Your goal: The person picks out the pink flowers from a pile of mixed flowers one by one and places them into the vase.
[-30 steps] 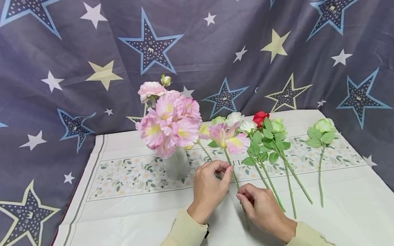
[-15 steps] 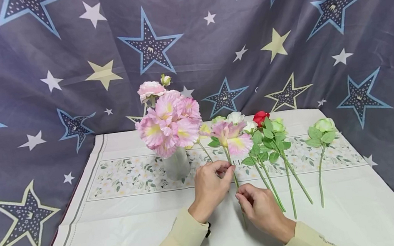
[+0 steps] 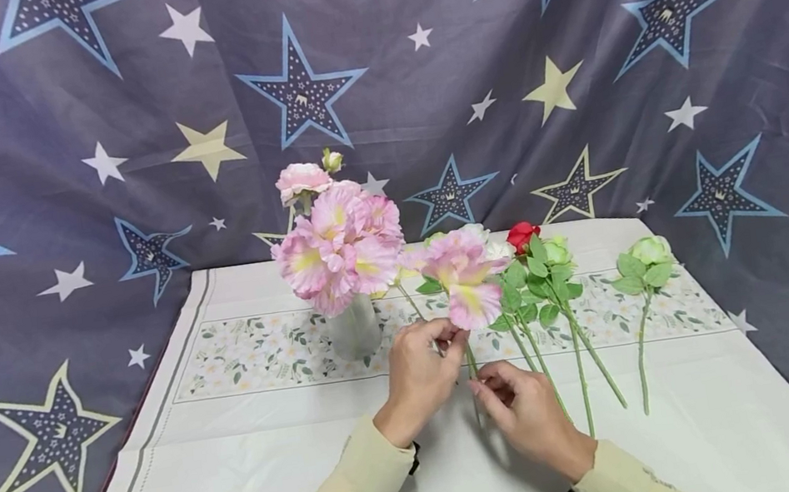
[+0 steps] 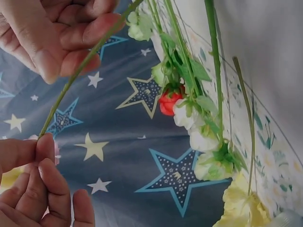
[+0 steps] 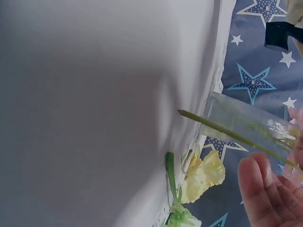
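Note:
My left hand (image 3: 423, 372) pinches the green stem of a pink artificial flower (image 3: 467, 278) between thumb and fingertips, close under its ruffled, yellow-centred bloom. Lower down, my right hand (image 3: 527, 412) is beside the stem; in the left wrist view the stem (image 4: 90, 54) crosses its loosely bent fingers, with the thumb apart from it. The stem's cut end (image 5: 182, 112) points free in the right wrist view. To the left stands a clear vase (image 3: 355, 331), holding a bunch of pink flowers (image 3: 341, 241).
Right of the hands lie a red rose (image 3: 522, 236), white roses and green roses (image 3: 648, 251) with long stems. A yellow flower (image 4: 244, 203) lies near the vase. The white tablecloth (image 3: 246, 485) has a floral band; a star-patterned curtain (image 3: 367, 48) hangs behind.
The pink flower has turned about its stem, and its bloom now hangs lower, nearer my left fingers. My right fingers have loosened from the stem. Both hands have stayed nearly in place.

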A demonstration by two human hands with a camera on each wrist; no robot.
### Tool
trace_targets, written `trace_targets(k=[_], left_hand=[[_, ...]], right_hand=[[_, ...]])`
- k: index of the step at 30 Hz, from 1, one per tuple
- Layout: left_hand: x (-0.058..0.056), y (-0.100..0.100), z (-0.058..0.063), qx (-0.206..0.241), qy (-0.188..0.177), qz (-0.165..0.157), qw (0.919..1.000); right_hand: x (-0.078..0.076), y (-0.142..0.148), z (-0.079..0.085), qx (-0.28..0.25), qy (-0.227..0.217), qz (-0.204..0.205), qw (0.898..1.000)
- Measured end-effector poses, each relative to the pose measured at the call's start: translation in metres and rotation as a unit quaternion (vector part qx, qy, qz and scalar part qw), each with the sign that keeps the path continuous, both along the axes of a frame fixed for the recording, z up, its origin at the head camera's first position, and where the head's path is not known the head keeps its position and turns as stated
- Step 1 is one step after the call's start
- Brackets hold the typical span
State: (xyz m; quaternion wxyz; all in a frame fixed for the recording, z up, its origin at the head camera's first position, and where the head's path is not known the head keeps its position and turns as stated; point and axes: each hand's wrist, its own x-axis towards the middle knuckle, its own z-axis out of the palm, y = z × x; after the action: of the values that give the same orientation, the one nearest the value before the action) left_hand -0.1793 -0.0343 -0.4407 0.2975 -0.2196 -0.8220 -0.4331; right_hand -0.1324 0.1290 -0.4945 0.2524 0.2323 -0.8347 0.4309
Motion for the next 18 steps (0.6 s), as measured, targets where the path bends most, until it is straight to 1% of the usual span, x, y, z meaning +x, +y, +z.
trace_targets(k=[4,9,14,18], left_hand=[[0.0,-0.003,0.004,0.006,0.035,0.0,0.9994],[-0.002,-0.006,0.008,0.011,0.077,0.0,0.9969],[-0.005,-0.011,0.01,0.008,0.123,0.004,0.9924],[-0.006,-0.015,0.012,0.004,0.148,0.009,0.9889]], right_hand=[[-0.002,0.004,0.002,-0.014,-0.018,0.0,1.0],[-0.005,0.008,0.003,-0.022,-0.025,-0.013,0.999],[-0.007,0.011,0.004,-0.014,-0.022,-0.028,0.999],[-0.007,0.014,0.004,-0.002,-0.028,-0.038,0.999]])
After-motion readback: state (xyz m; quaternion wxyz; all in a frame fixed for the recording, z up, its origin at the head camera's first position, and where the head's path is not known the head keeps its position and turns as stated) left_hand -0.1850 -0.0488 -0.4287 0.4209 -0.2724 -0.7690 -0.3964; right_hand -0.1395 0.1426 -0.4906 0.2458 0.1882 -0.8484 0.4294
